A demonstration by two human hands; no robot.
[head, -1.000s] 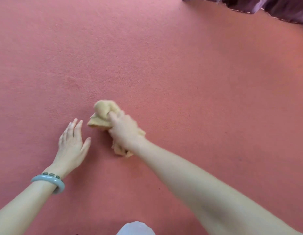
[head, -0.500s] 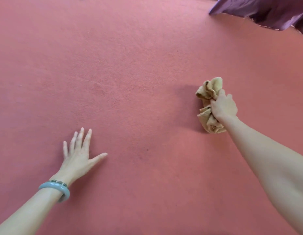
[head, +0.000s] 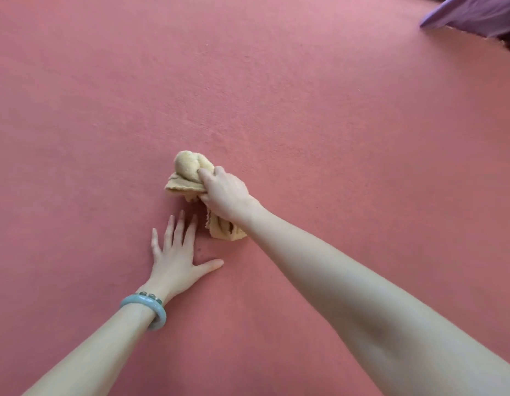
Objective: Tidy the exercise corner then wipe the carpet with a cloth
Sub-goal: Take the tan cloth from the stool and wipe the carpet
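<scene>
A crumpled yellow cloth [head: 188, 170] lies on the red carpet [head: 333, 124] at the middle of the view. My right hand [head: 225, 195] grips the cloth from above and presses it onto the carpet; part of the cloth sticks out beyond the fingers and part trails under the wrist. My left hand [head: 176, 252] rests flat on the carpet just below and left of the cloth, fingers spread and straight, holding nothing. A pale green bangle [head: 145, 310] sits on the left wrist.
A purple fabric [head: 476, 15] lies at the top right corner, along the carpet's far edge. The carpet stretches wide on all other sides.
My right hand has swept the cloth from the right back to the middle, close to my left hand. The left hand stays flat on the carpet.
</scene>
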